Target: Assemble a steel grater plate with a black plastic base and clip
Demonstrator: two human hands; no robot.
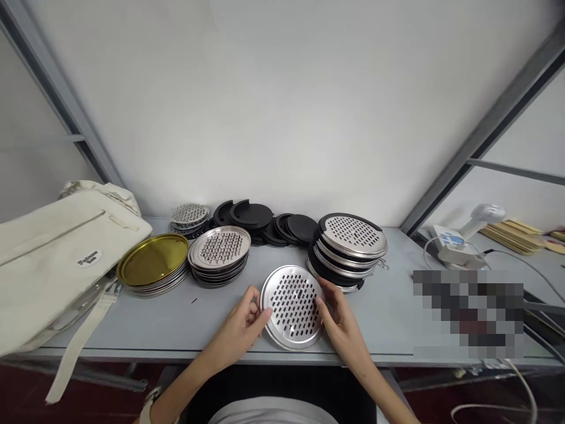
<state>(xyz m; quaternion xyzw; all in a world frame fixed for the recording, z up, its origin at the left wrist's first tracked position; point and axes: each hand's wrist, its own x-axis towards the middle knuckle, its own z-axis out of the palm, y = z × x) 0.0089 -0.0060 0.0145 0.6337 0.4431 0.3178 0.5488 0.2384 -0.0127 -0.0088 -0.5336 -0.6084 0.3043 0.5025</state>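
Between my two hands, above the front of the grey table, is a round metal grater plate (295,306) with rows of slots and a shiny raised rim. A second rim shows under its left edge. My left hand (242,321) pinches that left edge, thumb on top. On the right edge, my right hand (339,318) holds it with the thumb on the face and the fingers at the rim. Just behind stands a stack of slotted metal discs in black holders (353,235). To the left sits a stack of rough-holed grater discs (220,250).
A gold lid (154,259) tops another stack at left, beside a cream bag (66,259) with a hanging strap. Black round parts (251,217) and small perforated discs (189,213) lie along the wall. At right are a white scanner (481,218) with cables and a blurred patch.
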